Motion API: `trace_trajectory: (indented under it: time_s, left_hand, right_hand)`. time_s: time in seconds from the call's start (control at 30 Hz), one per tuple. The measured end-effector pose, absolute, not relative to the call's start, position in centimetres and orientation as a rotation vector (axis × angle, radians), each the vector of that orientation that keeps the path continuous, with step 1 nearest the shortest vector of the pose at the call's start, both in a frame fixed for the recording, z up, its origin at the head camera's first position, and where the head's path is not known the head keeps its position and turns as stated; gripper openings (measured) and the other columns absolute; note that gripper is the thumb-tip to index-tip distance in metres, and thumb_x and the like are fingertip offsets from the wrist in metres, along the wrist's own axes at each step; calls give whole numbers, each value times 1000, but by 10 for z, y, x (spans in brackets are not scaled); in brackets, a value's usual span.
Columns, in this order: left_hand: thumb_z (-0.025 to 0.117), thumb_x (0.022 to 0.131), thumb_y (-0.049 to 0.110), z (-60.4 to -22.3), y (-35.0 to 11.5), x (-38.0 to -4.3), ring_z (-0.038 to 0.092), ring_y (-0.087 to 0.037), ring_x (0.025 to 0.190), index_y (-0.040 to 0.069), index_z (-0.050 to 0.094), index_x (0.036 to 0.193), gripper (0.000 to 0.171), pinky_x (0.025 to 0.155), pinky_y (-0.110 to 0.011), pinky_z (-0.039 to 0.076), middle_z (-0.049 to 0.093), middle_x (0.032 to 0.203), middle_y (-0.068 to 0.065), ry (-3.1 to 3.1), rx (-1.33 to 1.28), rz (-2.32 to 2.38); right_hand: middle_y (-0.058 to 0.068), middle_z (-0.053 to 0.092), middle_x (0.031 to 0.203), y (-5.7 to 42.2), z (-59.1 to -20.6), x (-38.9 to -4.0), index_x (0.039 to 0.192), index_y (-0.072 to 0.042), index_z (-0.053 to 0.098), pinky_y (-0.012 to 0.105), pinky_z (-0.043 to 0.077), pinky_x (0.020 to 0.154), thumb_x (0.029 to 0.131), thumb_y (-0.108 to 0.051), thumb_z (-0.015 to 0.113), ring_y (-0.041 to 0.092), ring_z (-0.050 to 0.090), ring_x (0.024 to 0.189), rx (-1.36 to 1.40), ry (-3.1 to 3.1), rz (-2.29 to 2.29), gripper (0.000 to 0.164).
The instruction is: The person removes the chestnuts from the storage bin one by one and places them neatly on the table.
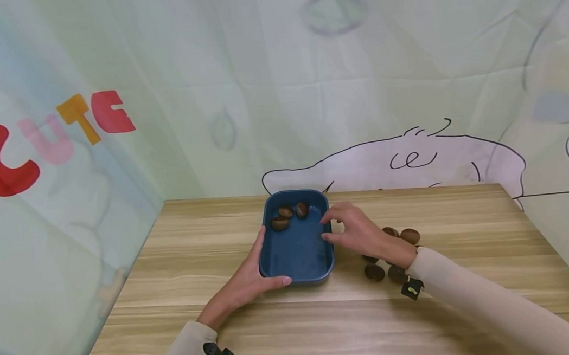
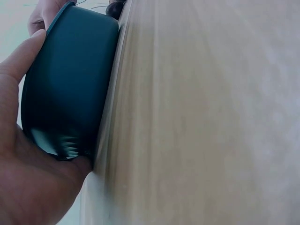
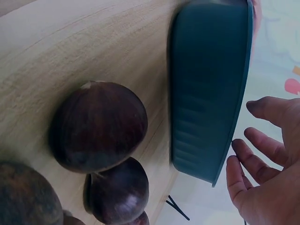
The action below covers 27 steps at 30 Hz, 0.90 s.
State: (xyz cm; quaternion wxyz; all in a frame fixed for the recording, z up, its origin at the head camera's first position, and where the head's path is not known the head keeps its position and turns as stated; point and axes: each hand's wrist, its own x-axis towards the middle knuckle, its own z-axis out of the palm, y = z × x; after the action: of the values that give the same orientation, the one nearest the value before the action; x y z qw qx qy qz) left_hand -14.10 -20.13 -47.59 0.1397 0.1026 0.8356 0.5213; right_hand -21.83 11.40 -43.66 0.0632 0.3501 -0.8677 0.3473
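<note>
A deep blue rectangular container [image 1: 296,255] stands on the table with three chestnuts [image 1: 280,223] at its far left end. My left hand [image 1: 242,283] holds its near left corner, the thumb along the front wall and the fingers against the left side, as the left wrist view also shows. Over the container's right rim, my right hand [image 1: 356,230] has thumb and fingers apart with nothing between them. In the right wrist view its fingers [image 3: 265,112] are beside the rim. Several brown chestnuts [image 3: 101,126] lie on the table under and beside the right wrist.
The wood-grain table [image 1: 181,249] carries the container and the loose chestnuts [image 1: 410,236] to its right. A printed curtain [image 1: 201,95] hangs behind the table's far edge and along its sides.
</note>
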Motion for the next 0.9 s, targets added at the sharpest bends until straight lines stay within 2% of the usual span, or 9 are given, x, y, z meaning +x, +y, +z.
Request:
trace_trajectory:
  time_s: [0.43,0.73,0.9]
  left_hand:
    - [91,90,44,-477,-202,-141,10,-39,169,29,-8,178,133,130,-69,19,1,185,-9,2404,303,1515]
    - [91,90,46,-478,-202,-142,9,-39,169,30,-8,178,134,131,-69,18,1,186,-8,2415,302,1509]
    - [91,90,46,-477,-202,-142,9,-39,169,31,-7,178,133,130,-70,19,1,186,-8,2418,295,1498]
  right_hand:
    - [12,76,114,101,-438,-223,115,1,80,53,60,91,95,-9,85,37,69,105,1116,-2625,1083,23]
    - [12,76,112,83,-439,-233,116,0,80,44,57,86,95,-10,86,30,66,98,1118,-2640,1088,24]
    - [12,77,118,74,-440,-240,118,2,80,48,57,95,95,-11,87,34,68,109,1100,-2668,1088,27]
